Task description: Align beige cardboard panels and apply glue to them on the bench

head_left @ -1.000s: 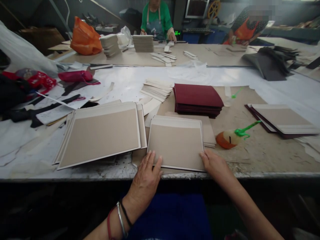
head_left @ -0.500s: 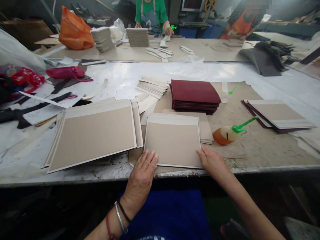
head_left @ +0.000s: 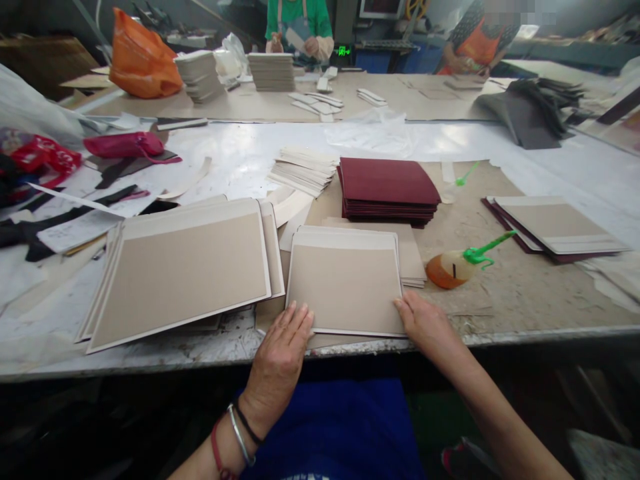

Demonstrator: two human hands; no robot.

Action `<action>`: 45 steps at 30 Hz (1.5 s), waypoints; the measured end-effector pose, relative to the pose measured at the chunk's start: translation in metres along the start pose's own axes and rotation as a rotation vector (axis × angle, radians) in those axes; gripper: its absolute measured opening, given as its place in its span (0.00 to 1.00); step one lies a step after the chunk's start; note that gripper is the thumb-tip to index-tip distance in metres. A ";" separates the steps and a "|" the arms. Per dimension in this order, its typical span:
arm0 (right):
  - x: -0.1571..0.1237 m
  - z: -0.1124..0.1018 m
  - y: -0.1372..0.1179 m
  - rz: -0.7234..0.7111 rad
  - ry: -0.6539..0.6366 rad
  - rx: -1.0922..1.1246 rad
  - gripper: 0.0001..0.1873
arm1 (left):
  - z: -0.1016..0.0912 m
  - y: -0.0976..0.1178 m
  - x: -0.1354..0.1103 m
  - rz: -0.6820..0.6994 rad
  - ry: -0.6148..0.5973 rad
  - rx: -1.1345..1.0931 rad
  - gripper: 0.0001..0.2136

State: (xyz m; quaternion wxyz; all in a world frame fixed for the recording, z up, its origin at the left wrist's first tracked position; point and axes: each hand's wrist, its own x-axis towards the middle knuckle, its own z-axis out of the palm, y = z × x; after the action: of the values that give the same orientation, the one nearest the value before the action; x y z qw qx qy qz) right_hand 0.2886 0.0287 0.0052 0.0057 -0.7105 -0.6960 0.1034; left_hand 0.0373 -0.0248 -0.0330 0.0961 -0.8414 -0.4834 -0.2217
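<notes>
A beige panel with pale borders (head_left: 345, 287) lies in front of me near the table's front edge, with another pale-edged sheet just behind its top edge. My left hand (head_left: 283, 347) rests on its lower left corner, fingers stretched flat. At the lower right edge, my right hand (head_left: 425, 320) has its thumb and fingers closed on the panel's side. A stack of larger beige panels (head_left: 190, 260) leans to the left. Behind the panel sits a pile of dark red covers (head_left: 387, 187), and beige boards (head_left: 410, 253) stick out on its right.
A bottle of amber liquid with a green nozzle (head_left: 450, 269) lies right of the panel. Further right are bordered panels on dark red covers (head_left: 560, 227). Pale strips (head_left: 305, 170) are fanned behind. Two people work across the table, near an orange bag (head_left: 143, 60).
Both hands and the panel stay almost in place. The view has shifted slightly. Across the table, the person in green has raised a pale piece between both hands.
</notes>
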 end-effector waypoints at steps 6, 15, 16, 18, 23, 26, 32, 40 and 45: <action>0.000 0.000 -0.001 -0.002 -0.009 0.000 0.09 | 0.001 -0.001 -0.001 -0.007 0.004 0.002 0.16; -0.002 -0.004 -0.003 0.007 -0.040 -0.022 0.09 | 0.000 -0.004 -0.002 0.029 0.044 -0.014 0.15; -0.002 -0.005 -0.004 0.009 -0.044 -0.026 0.09 | 0.000 -0.004 -0.001 0.036 0.054 -0.020 0.15; -0.003 -0.006 -0.005 0.011 -0.051 -0.035 0.09 | 0.001 -0.005 -0.001 0.048 0.069 -0.030 0.14; -0.002 -0.006 -0.006 0.013 -0.060 -0.053 0.10 | 0.001 -0.005 -0.001 0.050 0.073 -0.012 0.14; -0.002 -0.007 -0.006 0.016 -0.051 -0.070 0.11 | 0.001 -0.006 0.000 0.060 0.074 0.022 0.14; -0.003 -0.006 -0.006 0.001 -0.012 -0.119 0.12 | 0.004 -0.010 0.001 0.096 0.103 0.061 0.14; -0.006 -0.006 -0.008 -0.016 -0.013 -0.221 0.13 | 0.002 -0.008 0.001 0.049 0.077 0.047 0.14; -0.009 -0.014 -0.015 -0.030 -0.059 -0.284 0.14 | 0.002 -0.007 0.001 0.035 0.062 0.028 0.14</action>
State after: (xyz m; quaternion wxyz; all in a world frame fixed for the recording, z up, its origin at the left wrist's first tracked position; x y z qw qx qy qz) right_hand 0.2757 0.0225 0.0223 -0.1135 -0.6904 -0.7140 0.0247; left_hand 0.0322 -0.0197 -0.0348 0.1267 -0.8410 -0.4683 -0.2394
